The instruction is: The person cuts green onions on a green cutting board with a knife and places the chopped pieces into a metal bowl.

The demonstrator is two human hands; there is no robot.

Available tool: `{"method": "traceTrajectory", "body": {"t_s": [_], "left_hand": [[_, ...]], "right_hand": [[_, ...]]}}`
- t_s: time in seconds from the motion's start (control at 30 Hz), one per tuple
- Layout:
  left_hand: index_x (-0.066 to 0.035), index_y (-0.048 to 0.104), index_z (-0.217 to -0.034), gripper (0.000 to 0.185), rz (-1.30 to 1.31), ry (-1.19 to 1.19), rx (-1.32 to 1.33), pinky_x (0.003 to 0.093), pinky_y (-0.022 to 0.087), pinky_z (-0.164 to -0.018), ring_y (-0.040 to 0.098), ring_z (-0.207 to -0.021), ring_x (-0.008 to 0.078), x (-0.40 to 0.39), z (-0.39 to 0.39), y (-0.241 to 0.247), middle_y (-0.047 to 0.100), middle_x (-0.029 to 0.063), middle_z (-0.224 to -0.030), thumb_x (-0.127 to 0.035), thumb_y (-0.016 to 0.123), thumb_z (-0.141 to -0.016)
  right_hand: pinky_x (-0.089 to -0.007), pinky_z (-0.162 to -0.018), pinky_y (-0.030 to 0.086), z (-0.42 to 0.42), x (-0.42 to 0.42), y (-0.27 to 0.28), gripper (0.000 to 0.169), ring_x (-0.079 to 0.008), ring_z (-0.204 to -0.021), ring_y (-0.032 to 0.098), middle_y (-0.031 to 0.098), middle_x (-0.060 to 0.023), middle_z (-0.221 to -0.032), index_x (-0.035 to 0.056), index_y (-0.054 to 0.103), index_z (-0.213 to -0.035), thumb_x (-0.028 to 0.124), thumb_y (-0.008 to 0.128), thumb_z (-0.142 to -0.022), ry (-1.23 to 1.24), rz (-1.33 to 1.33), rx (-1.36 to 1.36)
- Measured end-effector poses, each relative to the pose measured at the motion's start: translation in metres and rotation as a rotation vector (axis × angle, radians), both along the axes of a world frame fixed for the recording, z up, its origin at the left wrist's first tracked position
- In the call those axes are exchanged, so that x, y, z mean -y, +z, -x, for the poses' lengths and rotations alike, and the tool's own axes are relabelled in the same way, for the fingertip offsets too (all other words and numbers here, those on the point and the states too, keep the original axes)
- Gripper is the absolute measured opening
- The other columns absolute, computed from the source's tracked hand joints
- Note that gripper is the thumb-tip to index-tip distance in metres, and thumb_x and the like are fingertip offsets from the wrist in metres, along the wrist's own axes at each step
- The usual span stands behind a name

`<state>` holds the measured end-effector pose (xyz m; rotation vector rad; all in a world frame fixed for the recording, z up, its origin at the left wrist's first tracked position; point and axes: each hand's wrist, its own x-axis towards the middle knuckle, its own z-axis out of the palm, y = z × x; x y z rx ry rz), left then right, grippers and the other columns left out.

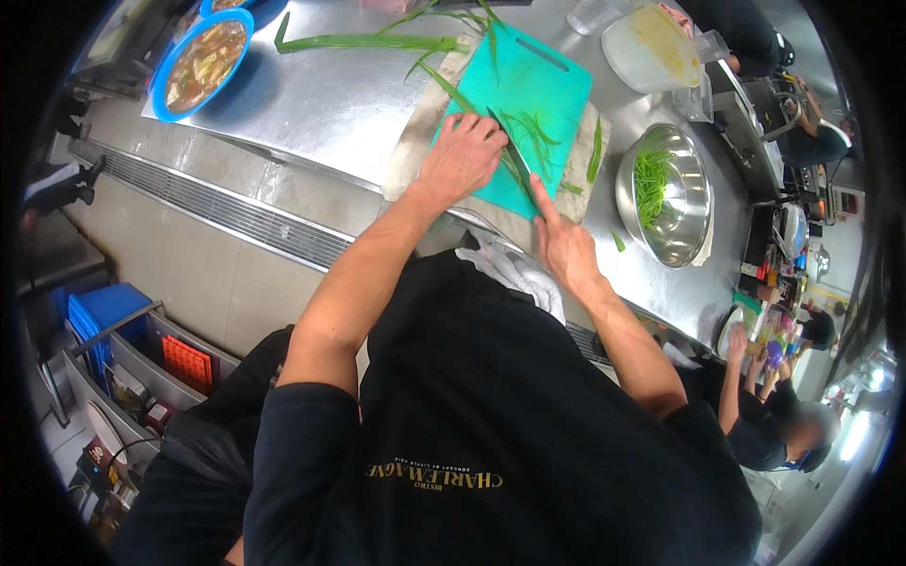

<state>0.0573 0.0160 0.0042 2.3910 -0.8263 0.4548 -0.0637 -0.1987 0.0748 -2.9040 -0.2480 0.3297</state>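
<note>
On a green cutting board (527, 78), my left hand (466, 152) presses with curled fingers on long green leaves (453, 92). My right hand (566, 244) grips a kitchen knife (518, 159), its index finger stretched along the back of the blade. The blade lies close beside the left fingertips. Thin green shreds (538, 134) are scattered on the board to the right of the blade. A beige cloth (414, 159) lies under the board. To the right, a steel mixing bowl (683, 212) holds finely cut green strips (652, 184).
A long green stalk (368, 44) lies on the steel worktop (325, 92). Blue-rimmed bowls, one (161, 81) holding food in liquid, stand at the left. A white tub (633, 60) and clear containers are at the back right. Co-workers are at the right.
</note>
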Motion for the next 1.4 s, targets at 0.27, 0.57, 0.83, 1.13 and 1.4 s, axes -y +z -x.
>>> {"method": "traceTrajectory", "body": {"t_s": [0.27, 0.57, 0.83, 1.13, 1.4], "left_hand": [[-0.013, 0.072, -0.110, 0.020, -0.021, 0.005, 0.001, 0.0482, 0.044, -0.103, 0.060, -0.113, 0.0265, -0.003, 0.000, 0.001, 0.065, 0.0054, -0.112, -0.017, 0.071, -0.090], [-0.011, 0.072, -0.108, 0.016, 0.009, 0.027, -0.006, 0.0480, 0.043, -0.102, 0.061, -0.113, 0.0267, -0.003, 0.001, 0.000, 0.066, 0.0052, -0.111, -0.018, 0.071, -0.093], [-0.011, 0.071, -0.107, 0.017, -0.046, 0.042, -0.011, 0.0468, 0.044, -0.102, 0.061, -0.111, 0.0279, -0.009, -0.009, -0.006, 0.066, 0.0059, -0.109, -0.017, 0.072, -0.092], [-0.012, 0.071, -0.112, 0.021, -0.006, 0.014, 0.033, 0.0480, 0.044, -0.102, 0.060, -0.113, 0.0284, -0.006, -0.010, -0.007, 0.065, 0.0057, -0.110, -0.017, 0.073, -0.092], [-0.013, 0.072, -0.114, 0.024, -0.028, 0.030, 0.009, 0.0514, 0.043, -0.106, 0.061, -0.114, 0.0276, -0.009, -0.009, -0.010, 0.066, 0.0060, -0.110, -0.017, 0.072, -0.091]], "right_hand": [[-0.0574, -0.059, 0.054, 0.003, 0.003, -0.002, 0.074, -0.0434, -0.064, 0.069, 0.067, -0.0246, -0.067, 0.0266, 0.025, -0.170, 0.018, 0.059, -0.105, 0.011, -0.030, -0.003], [-0.0596, -0.062, 0.052, 0.003, 0.000, 0.005, 0.077, -0.0491, -0.063, 0.067, 0.067, -0.0269, -0.068, 0.0297, 0.021, -0.170, 0.021, 0.061, -0.105, -0.010, -0.023, -0.036], [-0.0582, -0.064, 0.056, -0.010, -0.007, 0.005, 0.075, -0.0478, -0.068, 0.069, 0.069, -0.0260, -0.072, 0.0289, 0.022, -0.170, 0.018, 0.058, -0.105, -0.004, -0.069, -0.024], [-0.0595, -0.069, 0.057, -0.009, 0.000, -0.012, 0.071, -0.0503, -0.072, 0.070, 0.070, -0.0275, -0.075, 0.0259, 0.028, -0.169, 0.021, 0.059, -0.105, 0.091, -0.104, 0.189], [-0.0600, -0.064, 0.054, -0.019, -0.006, 0.012, 0.077, -0.0499, -0.066, 0.067, 0.068, -0.0274, -0.070, 0.0298, 0.020, -0.171, 0.020, 0.059, -0.105, 0.033, -0.001, -0.079]]}}
